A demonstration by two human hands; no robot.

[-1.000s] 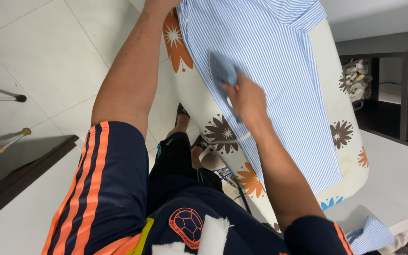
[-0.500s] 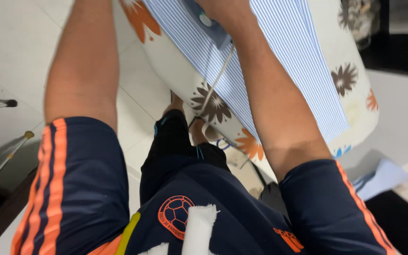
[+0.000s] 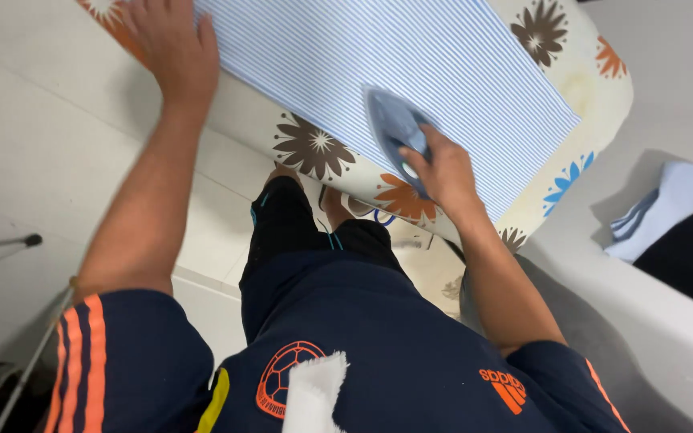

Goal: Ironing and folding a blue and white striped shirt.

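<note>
Shirt [image 3: 411, 72], blue-and-white striped, lies flat along the flowered ironing board [image 3: 595, 88], long axis running from upper left to lower right in my view. Left hand [image 3: 172, 48] is open, palm flat, pinning the cloth's near-left edge. Right hand [image 3: 443, 172] is closed around the handle of the blue iron [image 3: 395, 128], soleplate down on the stripes, nearer the board's right end. No containers visible.

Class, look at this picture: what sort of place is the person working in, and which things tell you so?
Probably a home laundry or ironing corner: a flower-patterned ironing board bears a blue striped cloth, the right hand holds an iron, and folded fabric lies nearby above a tiled floor.
</note>
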